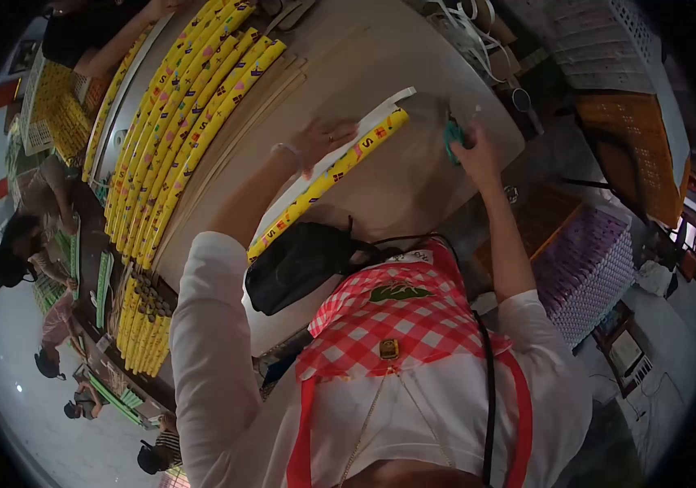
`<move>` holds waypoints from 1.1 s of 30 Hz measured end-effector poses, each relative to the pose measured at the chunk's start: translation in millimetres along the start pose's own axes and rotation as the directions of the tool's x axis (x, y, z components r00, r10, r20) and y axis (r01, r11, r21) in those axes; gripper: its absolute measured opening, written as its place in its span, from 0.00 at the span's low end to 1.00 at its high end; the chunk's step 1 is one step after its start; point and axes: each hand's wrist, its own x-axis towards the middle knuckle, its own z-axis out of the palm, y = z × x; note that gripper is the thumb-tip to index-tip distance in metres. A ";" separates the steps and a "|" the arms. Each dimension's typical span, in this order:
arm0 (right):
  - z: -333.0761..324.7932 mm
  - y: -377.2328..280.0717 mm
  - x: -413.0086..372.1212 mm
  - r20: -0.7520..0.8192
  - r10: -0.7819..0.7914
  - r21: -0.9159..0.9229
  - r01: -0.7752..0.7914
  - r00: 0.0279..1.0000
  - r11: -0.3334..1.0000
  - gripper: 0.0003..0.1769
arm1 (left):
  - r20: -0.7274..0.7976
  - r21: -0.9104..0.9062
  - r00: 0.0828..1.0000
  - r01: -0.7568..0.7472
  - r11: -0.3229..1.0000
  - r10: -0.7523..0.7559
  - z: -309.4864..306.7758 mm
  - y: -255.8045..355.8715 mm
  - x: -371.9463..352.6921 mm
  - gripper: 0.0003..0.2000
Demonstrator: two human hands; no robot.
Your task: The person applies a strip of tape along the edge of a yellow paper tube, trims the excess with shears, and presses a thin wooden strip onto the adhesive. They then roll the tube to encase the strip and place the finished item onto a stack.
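Note:
My left hand [323,140] lies flat, fingers spread, on a long yellow printed strip [327,179] that runs diagonally over the round tan table [413,171]. A white strip [364,122] lies along its far side. My right hand [471,150] is closed around a small teal object [451,135] near the far end of the yellow strip. A black pouch [299,264] hangs at my chest over the strip's near end.
Several more yellow strips [193,106] lie side by side at the table's left. Stacked yellow bundles [143,325] sit below them. Purple-packed trays [588,272] and an orange crate [637,146] stand at the right. Other people work at the left edge.

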 end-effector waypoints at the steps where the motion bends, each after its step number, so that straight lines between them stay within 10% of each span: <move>1: -3.0 12.0 -1.5 0.176 0.033 0.274 -0.081 0.984 0.958 0.26 | -0.007 0.001 1.000 0.006 1.000 -0.006 0.2 -0.6 -0.1 0.63; 2: -6.2 20.5 -3.6 0.352 0.013 0.504 -0.201 0.936 0.840 0.26 | -0.028 -0.049 1.000 -0.006 0.999 0.004 0.6 -1.2 0.4 0.64; 10: -27.3 23.1 18.0 0.426 -0.371 0.521 0.111 0.825 0.846 0.24 | -0.148 0.053 0.982 0.128 0.990 -0.119 26.8 13.3 13.8 0.46; 12: -48.9 -1.4 29.5 0.570 -0.270 0.218 0.174 0.776 0.960 0.21 | -0.204 0.082 0.972 0.133 0.988 -0.115 31.5 16.1 18.5 0.34; 15: -51.6 -6.6 53.9 0.588 -0.347 0.281 0.218 0.731 0.935 0.19 | 0.014 0.279 0.988 0.145 0.949 -0.155 0.3 31.9 12.7 0.29; 19: -59.5 -18.3 73.3 0.700 -0.329 0.330 0.120 0.633 0.936 0.19 | -0.166 0.207 0.977 0.168 0.964 -0.135 14.2 30.8 12.5 0.29; 33: -51.1 -36.6 108.7 0.809 -0.188 0.174 0.078 0.558 0.982 0.18 | -0.101 0.098 0.985 0.152 0.983 -0.142 1.8 30.9 7.6 0.31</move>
